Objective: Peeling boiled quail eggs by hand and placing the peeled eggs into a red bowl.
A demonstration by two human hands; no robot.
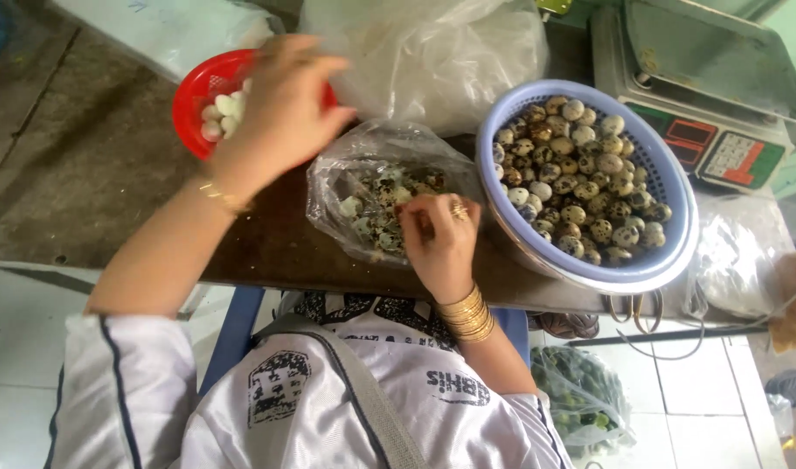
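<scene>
1. The left hand [280,108] reaches over the red basket [198,91] of peeled white eggs [224,113], fingers curled; what it holds, if anything, cannot be told.
2. The right hand [439,239] pinches something small over the clear bag of shells [372,187].
3. Beside it stands the lilac basket [671,230] of speckled quail eggs [580,178].

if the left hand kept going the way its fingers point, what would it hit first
Most likely the peeled white eggs in the red basket. The left hand hovers at its rim, fingers curled toward them, though its height above them is unclear.
</scene>
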